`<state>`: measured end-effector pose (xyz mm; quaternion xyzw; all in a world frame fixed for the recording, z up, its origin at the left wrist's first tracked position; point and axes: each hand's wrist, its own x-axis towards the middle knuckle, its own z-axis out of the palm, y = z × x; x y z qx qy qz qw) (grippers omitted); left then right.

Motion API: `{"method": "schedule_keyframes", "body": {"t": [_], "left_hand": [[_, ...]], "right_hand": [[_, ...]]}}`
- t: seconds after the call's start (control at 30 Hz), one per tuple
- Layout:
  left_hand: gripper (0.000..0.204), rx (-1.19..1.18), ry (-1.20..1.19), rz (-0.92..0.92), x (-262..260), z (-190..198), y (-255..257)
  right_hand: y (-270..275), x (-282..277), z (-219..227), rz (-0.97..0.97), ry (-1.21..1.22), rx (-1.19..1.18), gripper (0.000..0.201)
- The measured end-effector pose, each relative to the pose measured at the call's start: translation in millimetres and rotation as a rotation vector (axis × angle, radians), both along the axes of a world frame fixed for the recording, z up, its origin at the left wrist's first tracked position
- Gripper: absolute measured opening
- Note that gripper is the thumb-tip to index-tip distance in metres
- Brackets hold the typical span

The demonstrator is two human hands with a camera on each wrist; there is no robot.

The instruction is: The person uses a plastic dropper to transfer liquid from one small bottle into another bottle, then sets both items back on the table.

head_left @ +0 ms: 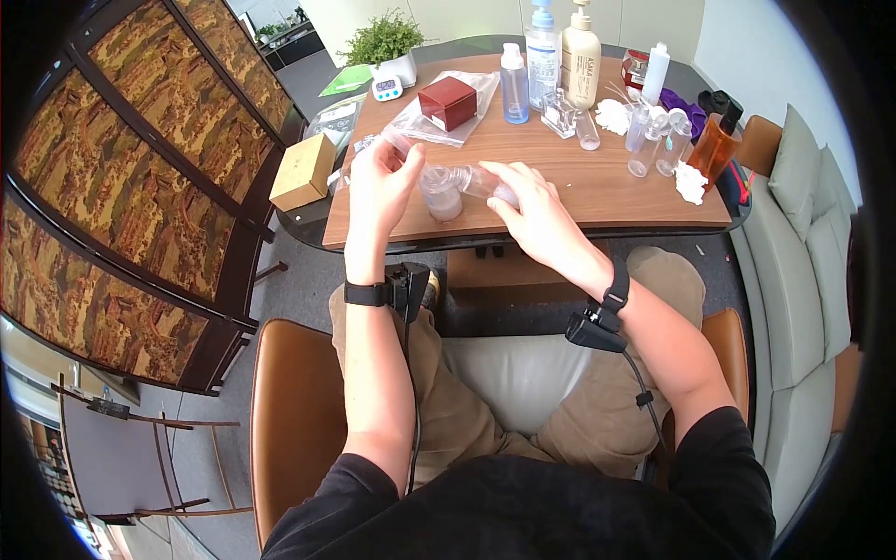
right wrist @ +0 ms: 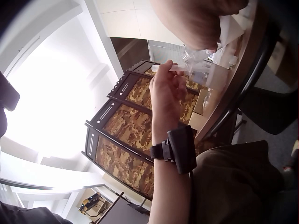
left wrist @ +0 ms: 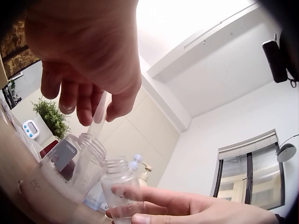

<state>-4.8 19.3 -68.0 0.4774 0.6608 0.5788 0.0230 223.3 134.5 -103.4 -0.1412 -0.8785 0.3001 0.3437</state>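
Observation:
My left hand pinches a slim translucent plastic stick between thumb and fingertips. The stick points down into the threaded mouth of a clear container with a grey label, which stands on the table. Whitish liquid or foam shows low inside it. In my right hand is a small clear bottle with an uncapped threaded neck, gripped round its body. The bottle leans toward the container in the head view, its neck close beside the container's rim. Seen from the right wrist, the stick runs from the left fingers toward the container.
Across the wooden table stand a dark red box, a blue bottle, a cream pump bottle and a white timer. To the right are several clear bottles, crumpled tissue and an amber bottle. A cardboard box sits left.

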Motion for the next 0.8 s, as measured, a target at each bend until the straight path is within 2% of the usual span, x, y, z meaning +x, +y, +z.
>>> {"method": "schedule_keyframes", "body": {"t": [0.07, 0.2, 0.3, 0.33, 0.43, 0.57, 0.67, 0.8], "left_hand": [[0.026, 0.069, 0.011, 0.022, 3.0, 2.5, -1.7], [0.022, 0.057, -0.018, 0.043, 0.3, 9.2, -8.5], [0.013, 0.240, -0.088, 0.023, -9.3, 8.3, -12.4], [0.013, 0.239, -0.088, 0.023, -10.3, 9.6, -13.8], [0.012, 0.453, -0.179, 0.061, -13.6, 14.0, -17.6], [0.012, 0.497, -0.301, 0.002, -13.1, 15.4, -20.5], [0.013, 0.397, -0.298, -0.065, -5.1, 14.8, -14.9], [0.013, 0.321, -0.208, -0.051, 3.7, 12.4, -6.1]], "right_hand": [[0.3, -0.1, -0.4, 0.002, 0.005, 0.000, 0.049], [0.9, -0.2, -0.9, 0.004, 0.005, 0.001, 0.049], [0.7, -0.2, 0.0, 0.005, 0.000, -0.003, 0.049], [1.2, 0.0, -0.2, 0.007, -0.005, -0.009, 0.049], [1.4, 0.0, -1.8, 0.009, 0.007, -0.006, 0.049], [0.7, 0.0, -0.7, 0.000, -0.009, -0.007, 0.049], [1.3, -1.1, -2.7, -0.004, -0.005, -0.002, 0.049], [1.8, -1.6, -2.9, -0.007, -0.002, 0.010, 0.048]]}}
